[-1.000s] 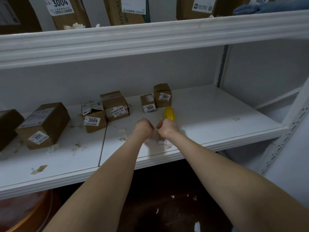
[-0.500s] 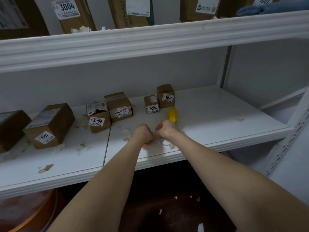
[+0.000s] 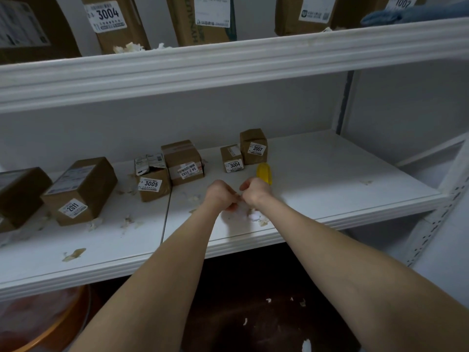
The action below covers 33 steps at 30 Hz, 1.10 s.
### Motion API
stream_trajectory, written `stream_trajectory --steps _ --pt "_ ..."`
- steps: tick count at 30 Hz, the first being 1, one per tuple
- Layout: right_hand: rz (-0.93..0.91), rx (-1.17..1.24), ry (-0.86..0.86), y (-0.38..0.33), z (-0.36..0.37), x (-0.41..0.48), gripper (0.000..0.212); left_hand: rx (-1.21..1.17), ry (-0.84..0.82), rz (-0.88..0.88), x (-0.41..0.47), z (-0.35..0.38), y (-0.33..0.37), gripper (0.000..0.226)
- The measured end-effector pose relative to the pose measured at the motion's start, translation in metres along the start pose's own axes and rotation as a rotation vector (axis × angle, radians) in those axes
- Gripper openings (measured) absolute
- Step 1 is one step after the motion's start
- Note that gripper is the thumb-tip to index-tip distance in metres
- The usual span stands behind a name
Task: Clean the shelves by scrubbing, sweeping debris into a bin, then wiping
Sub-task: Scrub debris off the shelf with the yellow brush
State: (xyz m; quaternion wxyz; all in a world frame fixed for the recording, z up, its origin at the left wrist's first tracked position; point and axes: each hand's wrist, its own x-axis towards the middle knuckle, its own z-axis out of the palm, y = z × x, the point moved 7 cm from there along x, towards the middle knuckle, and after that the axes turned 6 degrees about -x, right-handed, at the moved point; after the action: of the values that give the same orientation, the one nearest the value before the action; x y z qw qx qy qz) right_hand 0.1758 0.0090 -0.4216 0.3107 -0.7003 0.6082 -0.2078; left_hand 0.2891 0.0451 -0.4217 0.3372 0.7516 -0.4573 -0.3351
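Shut boxes point(image 3: 81, 189) stand on the shelf point(image 3: 330, 179); a bin point(image 3: 50, 326) sits below it. At the shelf's front, curled fingers of the left hand point(image 3: 220, 194) and right hand point(image 3: 255, 193) pinch a white wad point(image 3: 241, 212).

shelf point(image 3: 330, 174): smooth white, matt; boxes point(image 3: 83, 189): brown cardboard; scraps point(image 3: 73, 254): torn paper

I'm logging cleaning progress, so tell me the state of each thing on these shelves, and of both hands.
Middle shelf, littered with scraps.
Left hand, fingers curled, grip contents hidden.
Right hand, fingers curled, beside the left.
Yellow tool, lying behind right hand.
Box 3005, top crumpled.
Blue cloth, lying on upper shelf.
Floor, scraps on it.
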Motion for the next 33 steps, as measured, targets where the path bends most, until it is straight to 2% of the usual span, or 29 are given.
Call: stream_trajectory --steps 6,12,16,22,33 --pt "0.020 -0.049 0.026 0.002 -0.007 -0.002 0.030 0.066 0.074 0.033 -0.005 0.000 0.014 0.028" --pt "0.062 -0.016 -0.057 0.010 -0.008 -0.005 0.009 0.083 0.027 -0.029 -0.002 -0.002 0.006 0.025" --pt "0.049 -0.070 -0.022 0.014 -0.009 -0.002 0.024 0.073 -0.004 -0.020 -0.006 0.008 0.008 0.018" --pt "0.068 -0.053 0.065 0.020 -0.022 0.000 0.019 0.154 0.005 0.050 -0.007 0.011 0.019 0.007" --pt "0.054 0.002 0.082 0.021 -0.025 -0.003 0.019 0.152 0.016 0.032 -0.014 0.011 0.023 0.014"
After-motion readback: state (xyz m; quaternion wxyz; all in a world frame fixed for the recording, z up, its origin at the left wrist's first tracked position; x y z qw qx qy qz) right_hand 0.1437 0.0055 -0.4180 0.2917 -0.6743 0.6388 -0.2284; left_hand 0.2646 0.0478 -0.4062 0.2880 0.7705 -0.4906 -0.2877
